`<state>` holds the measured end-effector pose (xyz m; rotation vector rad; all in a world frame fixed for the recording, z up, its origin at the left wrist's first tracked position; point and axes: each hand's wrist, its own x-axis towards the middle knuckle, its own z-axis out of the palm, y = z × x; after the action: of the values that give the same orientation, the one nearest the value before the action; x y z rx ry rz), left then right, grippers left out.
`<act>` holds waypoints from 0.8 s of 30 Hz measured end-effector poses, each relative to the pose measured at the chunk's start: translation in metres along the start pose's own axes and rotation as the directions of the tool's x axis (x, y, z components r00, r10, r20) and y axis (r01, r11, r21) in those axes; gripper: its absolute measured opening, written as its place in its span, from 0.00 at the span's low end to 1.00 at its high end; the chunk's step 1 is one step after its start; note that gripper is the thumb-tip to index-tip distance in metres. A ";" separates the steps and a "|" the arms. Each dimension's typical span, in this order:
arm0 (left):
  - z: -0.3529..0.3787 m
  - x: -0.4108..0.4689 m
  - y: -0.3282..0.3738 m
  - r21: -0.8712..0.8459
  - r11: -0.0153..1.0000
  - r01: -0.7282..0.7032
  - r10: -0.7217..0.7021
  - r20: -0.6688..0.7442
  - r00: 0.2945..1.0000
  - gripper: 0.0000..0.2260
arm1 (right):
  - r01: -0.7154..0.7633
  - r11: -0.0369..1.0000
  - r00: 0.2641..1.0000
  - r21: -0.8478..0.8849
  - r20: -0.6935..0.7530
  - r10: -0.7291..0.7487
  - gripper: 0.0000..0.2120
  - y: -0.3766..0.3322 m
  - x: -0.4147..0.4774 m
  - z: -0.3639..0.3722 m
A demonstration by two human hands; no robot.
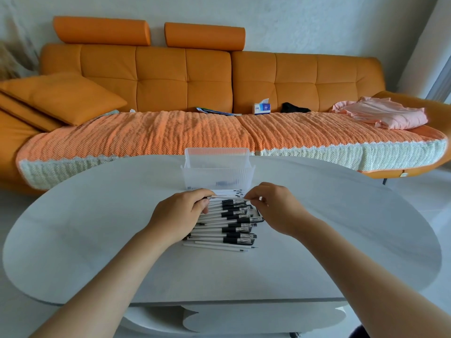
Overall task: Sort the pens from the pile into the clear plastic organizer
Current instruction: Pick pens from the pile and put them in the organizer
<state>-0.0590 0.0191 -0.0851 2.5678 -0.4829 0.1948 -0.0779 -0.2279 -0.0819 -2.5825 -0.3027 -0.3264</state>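
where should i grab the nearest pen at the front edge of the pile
Probably pinch the nearest pen mid-barrel from above, thumb on its near side. It lies flat and crosswise on the table, its near side open, while the pile crowds its far side.

On a pale oval surface [97, 215], a pile of white pens [229, 225] with black caps, lying crosswise, and just behind it a clear plastic organizer [217, 172], upright. Left grip [180, 215] curled over the pile's left end and right grip [273, 206] at its far right corner, each pinching one end of a single pen [227, 197] held level over the pile's far edge. Beyond, an orange sofa [161, 76] with a tissue box [262, 108] and a pink cloth [383, 113] on its seat.
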 end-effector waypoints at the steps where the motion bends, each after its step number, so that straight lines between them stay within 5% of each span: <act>1: -0.001 0.000 0.000 0.007 1.000 -0.004 0.004 -0.006 1.000 0.12 | 0.019 1.000 1.000 -0.009 -0.007 -0.019 0.10 0.000 0.000 0.000; 10: 0.001 -0.006 0.009 0.101 0.979 -0.177 0.172 0.058 0.983 0.13 | 0.123 0.990 0.991 0.067 -0.054 -0.120 0.10 -0.019 -0.001 0.004; 16: 0.006 -0.004 0.008 0.127 0.978 -0.163 0.159 0.040 0.986 0.10 | 0.066 0.991 0.997 0.112 0.021 -0.069 0.23 -0.020 -0.002 0.009; 20: 0.004 -0.002 0.005 0.114 0.985 -0.131 0.129 0.025 0.991 0.09 | -0.025 0.999 1.000 0.028 0.007 0.025 0.09 -0.007 0.000 0.002; 24: 0.006 -0.003 0.006 0.136 0.981 -0.140 0.140 0.012 0.990 0.09 | -0.014 0.999 1.000 0.036 0.012 0.014 0.06 -0.008 -0.002 0.005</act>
<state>-0.0633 0.0123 -0.0879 2.6685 -0.6734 0.2837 -0.0810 -0.2187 -0.0829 -2.5506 -0.2924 -0.2979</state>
